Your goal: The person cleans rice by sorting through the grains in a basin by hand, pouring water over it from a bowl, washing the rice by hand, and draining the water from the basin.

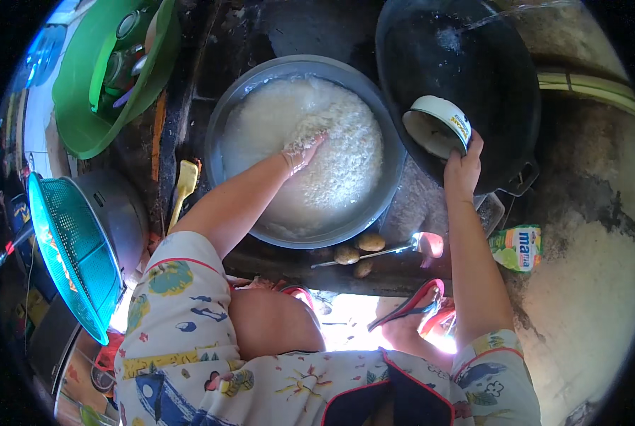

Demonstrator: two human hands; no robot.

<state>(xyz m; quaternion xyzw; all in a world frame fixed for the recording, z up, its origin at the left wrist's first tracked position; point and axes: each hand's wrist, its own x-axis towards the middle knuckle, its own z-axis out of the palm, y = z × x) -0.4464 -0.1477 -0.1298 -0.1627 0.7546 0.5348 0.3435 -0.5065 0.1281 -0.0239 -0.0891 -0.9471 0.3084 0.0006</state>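
A large grey basin (214, 154) holds wet white rice (344, 154) under cloudy water. My left hand (308, 153) is in the basin, its fingers partly sunk in the rice and hidden, with grains stuck to the skin. My right hand (464, 165) grips the rim of a white bowl (448, 109), which is tipped on its side over a big dark wok-like pan (488, 101) at the basin's right. The bowl bears coloured writing. A stream of water falls into the far part of the pan.
Several potatoes (371, 242) and a metal ladle (392, 249) lie below the basin. A yellow spatula (187, 178) stands left, near a teal strainer (78, 239) on a grey pot (112, 205). A green tub (83, 136) holds dishes. A green packet (517, 247) lies right.
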